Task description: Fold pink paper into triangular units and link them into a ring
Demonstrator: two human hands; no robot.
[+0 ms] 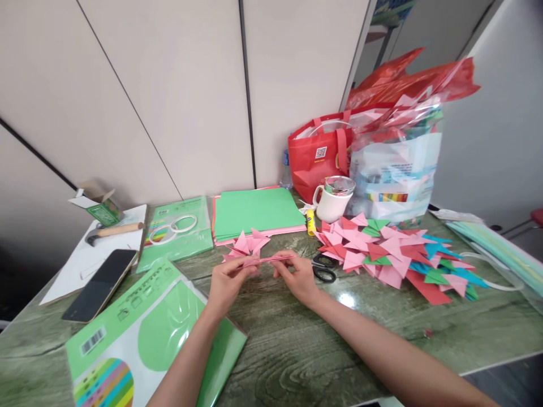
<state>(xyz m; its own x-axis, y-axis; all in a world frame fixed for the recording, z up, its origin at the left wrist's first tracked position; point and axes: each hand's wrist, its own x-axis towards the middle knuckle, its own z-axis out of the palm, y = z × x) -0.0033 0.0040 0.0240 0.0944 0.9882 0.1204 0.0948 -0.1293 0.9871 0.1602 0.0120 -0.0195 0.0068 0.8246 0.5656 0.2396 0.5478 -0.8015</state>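
Note:
Between my two hands is a folded pink paper piece (268, 259), pinched at both ends over the middle of the table. My left hand (227, 281) closes thumb and fingers on its left end. On the right end, my right hand (296, 275) grips with its fingertips. Just behind lies a pink folded-paper star (251, 242), partly hidden by the hands; whether it touches the held piece I cannot tell. Black-handled scissors (324, 273) lie beside my right hand, their blades hidden. Further right spreads a pile of folded paper pieces (382, 249) in pink, red, green and blue.
A stack of green and pink paper (258, 210) sits at the back, near a yellow glue stick (311, 223), a white mug (333, 202) and a red bag (316, 161). Leftward are packaged green paper (123, 316), a phone (100, 286), a hammer (114, 230) and white rings (183, 224).

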